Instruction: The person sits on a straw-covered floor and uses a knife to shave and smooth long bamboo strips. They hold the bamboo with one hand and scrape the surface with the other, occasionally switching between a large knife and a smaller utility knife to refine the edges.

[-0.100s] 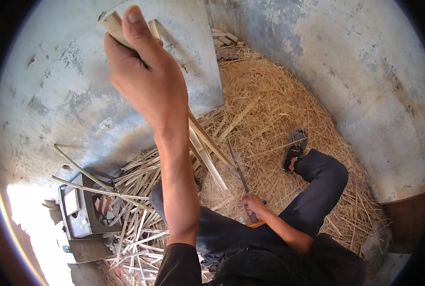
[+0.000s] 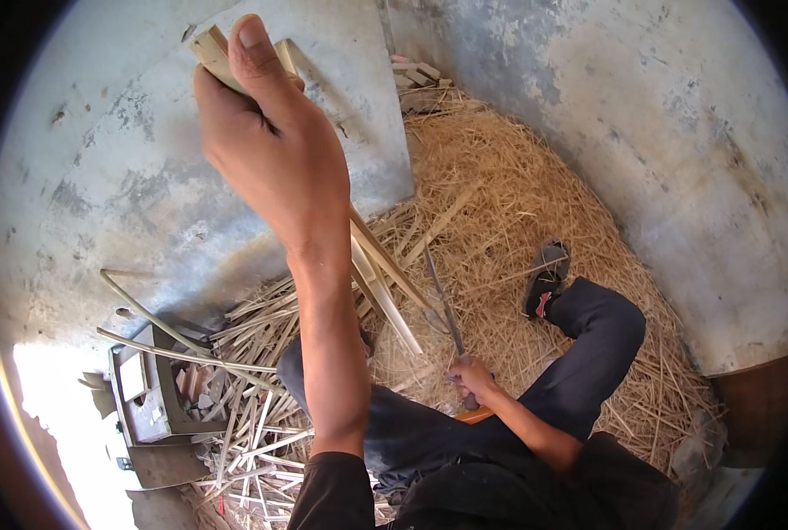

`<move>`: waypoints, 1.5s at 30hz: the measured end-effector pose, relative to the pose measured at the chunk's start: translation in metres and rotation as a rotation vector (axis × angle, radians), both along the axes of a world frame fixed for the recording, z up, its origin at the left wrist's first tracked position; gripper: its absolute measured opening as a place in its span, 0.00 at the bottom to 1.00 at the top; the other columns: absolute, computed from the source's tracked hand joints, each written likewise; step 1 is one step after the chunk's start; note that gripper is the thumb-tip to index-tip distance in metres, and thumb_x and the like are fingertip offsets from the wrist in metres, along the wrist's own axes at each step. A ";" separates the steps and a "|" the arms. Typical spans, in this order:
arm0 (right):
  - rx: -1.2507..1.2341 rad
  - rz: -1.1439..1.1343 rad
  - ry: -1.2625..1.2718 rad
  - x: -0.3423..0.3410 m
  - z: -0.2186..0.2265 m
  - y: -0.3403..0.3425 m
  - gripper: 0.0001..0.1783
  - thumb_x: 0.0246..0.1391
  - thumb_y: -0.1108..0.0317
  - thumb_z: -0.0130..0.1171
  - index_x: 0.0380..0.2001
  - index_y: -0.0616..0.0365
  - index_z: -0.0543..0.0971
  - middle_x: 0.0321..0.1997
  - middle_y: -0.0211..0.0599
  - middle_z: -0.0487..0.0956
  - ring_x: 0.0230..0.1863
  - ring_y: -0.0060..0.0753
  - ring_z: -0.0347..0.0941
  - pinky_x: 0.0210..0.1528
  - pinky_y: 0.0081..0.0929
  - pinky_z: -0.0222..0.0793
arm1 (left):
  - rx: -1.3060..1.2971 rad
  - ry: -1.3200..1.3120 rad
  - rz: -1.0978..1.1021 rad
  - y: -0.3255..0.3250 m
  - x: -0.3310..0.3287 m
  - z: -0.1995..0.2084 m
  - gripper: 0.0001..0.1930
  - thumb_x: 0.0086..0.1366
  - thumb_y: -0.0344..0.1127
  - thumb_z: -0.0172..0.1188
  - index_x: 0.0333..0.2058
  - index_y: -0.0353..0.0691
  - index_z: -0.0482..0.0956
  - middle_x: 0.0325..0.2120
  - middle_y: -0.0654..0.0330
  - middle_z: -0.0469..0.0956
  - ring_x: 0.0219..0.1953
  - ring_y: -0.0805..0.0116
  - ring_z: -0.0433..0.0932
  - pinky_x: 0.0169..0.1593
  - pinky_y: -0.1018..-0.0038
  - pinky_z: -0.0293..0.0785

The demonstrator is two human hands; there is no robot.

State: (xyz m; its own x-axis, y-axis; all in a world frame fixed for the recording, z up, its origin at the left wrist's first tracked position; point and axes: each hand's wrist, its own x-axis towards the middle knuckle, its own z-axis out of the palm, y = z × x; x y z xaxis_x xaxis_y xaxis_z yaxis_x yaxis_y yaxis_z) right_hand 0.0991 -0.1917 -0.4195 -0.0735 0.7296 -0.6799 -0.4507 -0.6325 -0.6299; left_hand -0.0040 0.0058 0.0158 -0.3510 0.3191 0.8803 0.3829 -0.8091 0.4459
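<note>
My left hand (image 2: pixel 275 146) is raised high at the upper left, its fingers wrapped round split bamboo strips (image 2: pixel 378 278). The strips' upper ends stick out beside my thumb; their lower ends slant down past my forearm and spread apart above the floor. Low between my legs, my right hand (image 2: pixel 471 378) is closed round the handle of a long, narrow-bladed knife (image 2: pixel 446 307). Its blade points up and away, close to the lower ends of the strips. I cannot tell whether blade and bamboo touch. My forearm hides the middle of the strips.
Pale shavings (image 2: pixel 508 203) heap over the floor ahead and to the right. Many split strips (image 2: pixel 252 433) lie at the left, beside an old open box (image 2: pixel 151 397) with debris inside. Worn walls (image 2: pixel 606 88) close in ahead. My right foot's dark shoe (image 2: pixel 546 281) rests on the shavings.
My right hand and the knife have shifted very slightly up and away. My left hand has sunk a touch, still gripping the bamboo strips.
</note>
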 end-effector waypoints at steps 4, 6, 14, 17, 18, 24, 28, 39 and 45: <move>0.311 -0.088 0.049 0.006 0.056 0.004 0.11 0.62 0.75 0.58 0.26 0.52 0.71 0.16 0.23 0.67 0.13 0.15 0.59 0.16 0.24 0.51 | -0.129 -0.028 -0.044 -0.012 0.007 -0.005 0.30 0.80 0.63 0.49 0.27 0.42 0.70 0.15 0.68 0.69 0.16 0.81 0.68 0.23 0.78 0.64; 0.464 -0.095 0.030 0.005 0.068 0.007 0.11 0.62 0.75 0.58 0.26 0.52 0.71 0.16 0.23 0.67 0.13 0.14 0.60 0.16 0.24 0.52 | -0.170 -0.047 -0.061 -0.018 0.008 -0.005 0.30 0.80 0.63 0.49 0.27 0.42 0.70 0.15 0.68 0.69 0.17 0.81 0.69 0.23 0.78 0.64; -0.161 -0.039 0.106 0.008 -0.034 -0.036 0.11 0.60 0.72 0.61 0.27 0.53 0.69 0.16 0.21 0.63 0.13 0.17 0.56 0.15 0.24 0.51 | -0.085 -0.056 -0.064 -0.012 0.001 -0.011 0.30 0.80 0.63 0.48 0.27 0.44 0.68 0.16 0.70 0.65 0.16 0.81 0.66 0.22 0.81 0.59; -0.185 -0.085 0.096 0.019 -0.026 -0.049 0.12 0.59 0.71 0.62 0.26 0.53 0.69 0.16 0.20 0.61 0.12 0.18 0.55 0.15 0.23 0.50 | -0.111 -0.056 -0.139 -0.016 0.003 -0.010 0.29 0.81 0.62 0.47 0.27 0.45 0.64 0.17 0.70 0.61 0.16 0.82 0.61 0.21 0.80 0.54; -0.117 -0.088 0.058 0.020 -0.013 -0.048 0.12 0.60 0.71 0.61 0.27 0.53 0.69 0.16 0.21 0.62 0.13 0.18 0.56 0.15 0.23 0.50 | -0.130 -0.064 -0.226 -0.017 0.004 -0.009 0.29 0.81 0.62 0.47 0.27 0.45 0.63 0.17 0.70 0.60 0.16 0.82 0.60 0.21 0.80 0.53; 0.420 -0.096 0.006 0.023 0.086 -0.013 0.11 0.65 0.73 0.58 0.28 0.53 0.69 0.17 0.21 0.66 0.14 0.16 0.61 0.15 0.24 0.53 | -0.163 -0.079 -0.464 -0.020 0.005 -0.009 0.28 0.81 0.62 0.46 0.28 0.47 0.61 0.18 0.71 0.56 0.17 0.82 0.55 0.21 0.78 0.48; 0.414 -0.103 -0.068 0.002 0.070 -0.018 0.11 0.66 0.73 0.58 0.29 0.52 0.69 0.17 0.21 0.66 0.15 0.15 0.62 0.14 0.24 0.53 | -0.140 -0.067 -0.391 -0.019 0.004 -0.010 0.28 0.82 0.62 0.45 0.28 0.46 0.61 0.18 0.71 0.56 0.17 0.82 0.57 0.21 0.78 0.49; 0.121 -0.130 0.118 0.016 0.059 -0.027 0.11 0.61 0.75 0.59 0.26 0.51 0.69 0.15 0.19 0.61 0.12 0.16 0.53 0.14 0.23 0.49 | -0.214 -0.070 -0.833 -0.029 -0.005 -0.008 0.29 0.79 0.69 0.43 0.33 0.48 0.63 0.18 0.71 0.52 0.15 0.80 0.50 0.20 0.74 0.43; 0.412 -0.084 0.052 0.017 0.129 -0.018 0.10 0.61 0.75 0.59 0.27 0.52 0.70 0.15 0.22 0.65 0.12 0.15 0.58 0.14 0.24 0.52 | -0.226 -0.076 -0.881 -0.026 -0.010 -0.010 0.30 0.77 0.72 0.43 0.35 0.48 0.64 0.18 0.72 0.51 0.14 0.80 0.50 0.17 0.75 0.41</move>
State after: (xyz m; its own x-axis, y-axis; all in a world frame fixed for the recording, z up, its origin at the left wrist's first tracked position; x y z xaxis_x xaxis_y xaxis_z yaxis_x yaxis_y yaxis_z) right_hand 0.1165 -0.2097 -0.2902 -0.0291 0.9446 -0.3269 -0.5281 -0.2922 -0.7974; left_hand -0.0135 -0.0197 0.0054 0.0470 0.6613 0.7486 -0.3694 -0.6848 0.6281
